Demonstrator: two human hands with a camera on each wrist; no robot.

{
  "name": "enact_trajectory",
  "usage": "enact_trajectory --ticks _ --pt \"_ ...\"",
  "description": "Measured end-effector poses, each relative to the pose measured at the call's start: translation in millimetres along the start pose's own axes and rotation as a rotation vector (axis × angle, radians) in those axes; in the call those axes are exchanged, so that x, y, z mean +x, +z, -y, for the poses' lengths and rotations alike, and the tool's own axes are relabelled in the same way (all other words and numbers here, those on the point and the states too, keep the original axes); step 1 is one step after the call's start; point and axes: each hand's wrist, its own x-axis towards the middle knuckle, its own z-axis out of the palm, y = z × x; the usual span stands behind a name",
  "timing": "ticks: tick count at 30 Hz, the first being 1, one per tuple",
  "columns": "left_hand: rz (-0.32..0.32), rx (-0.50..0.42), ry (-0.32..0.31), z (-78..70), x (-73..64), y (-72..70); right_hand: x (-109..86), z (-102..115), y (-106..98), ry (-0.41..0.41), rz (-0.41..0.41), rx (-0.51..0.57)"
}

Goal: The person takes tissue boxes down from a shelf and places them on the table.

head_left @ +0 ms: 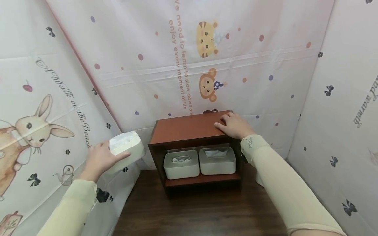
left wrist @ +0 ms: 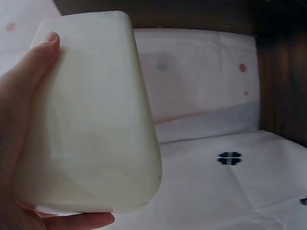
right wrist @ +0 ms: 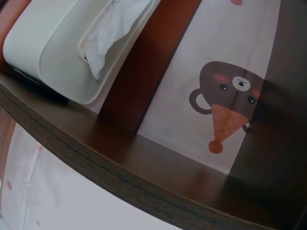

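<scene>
"Pale sleeves nearest. Raised tissue box?"
"Nine o'clock of the shelf, slim gap off its edge; left hand grips it, thumb opposing fingers."
"Right hand?"
"On top, two o'clock, thumb spread."

A dark wood-grain surface is bounded on three sides. The rear sheet is printed with cartoon animals and coloured dots; the left sheet is marked with a rabbit, the right sheet with dark bows.

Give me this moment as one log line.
left hand: holds tissue box beside shelf | right hand: rests on shelf top | inside: two tissue boxes
</scene>
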Motion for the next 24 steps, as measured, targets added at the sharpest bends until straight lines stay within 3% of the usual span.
enact_trajectory --ticks 13,24 --pt "-0.006 -0.047 -0.064 19.0 -33.3 64.8 1.6 -0.5 -2.0 0.005 0.017 -0.012" --pt "-0.055 -0.065 -0.089 39.5 -56.9 110.9 1.5 -0.3 -2.8 -0.006 0.012 -0.005"
